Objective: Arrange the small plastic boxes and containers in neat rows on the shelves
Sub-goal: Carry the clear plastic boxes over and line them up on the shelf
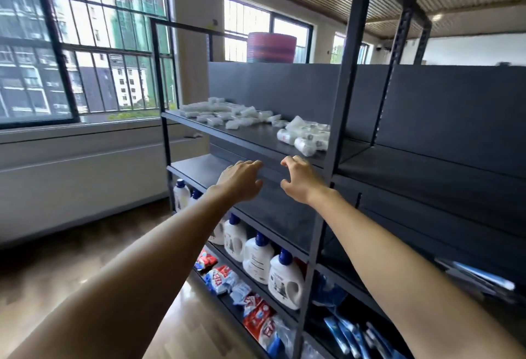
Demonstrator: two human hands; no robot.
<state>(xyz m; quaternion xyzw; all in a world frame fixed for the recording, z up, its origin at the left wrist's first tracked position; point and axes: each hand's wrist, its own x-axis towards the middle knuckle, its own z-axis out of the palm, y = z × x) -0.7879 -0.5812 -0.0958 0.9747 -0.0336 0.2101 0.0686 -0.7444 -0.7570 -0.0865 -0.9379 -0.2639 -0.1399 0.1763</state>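
Both arms reach toward the dark metal shelf unit [338, 119], and neither hand holds anything. The left hand [240, 180] hangs in front of the edge of the upper shelf [256, 136] with its fingers loosely stretched forward. The right hand [299, 179] is just beside it, fingers spread and slightly curled, empty. The small plastic boxes [227, 115] lie scattered in a loose heap on that upper shelf, toward its left and middle. A cluster of small white containers [308, 133] lies tumbled on its side near the right upright.

The step in hand looks like the first reach into the pile. To do it well, both hands need to rise above the shelf lip before moving in, so the knuckles do not knock the front edge. Starting from the nearest pieces should keep the heap from being pushed toward the back panel. The boxes look light and slippery, so a gentle pinch on each one suits better than a sweep. The round containers may roll, so standing them upright first seems wise
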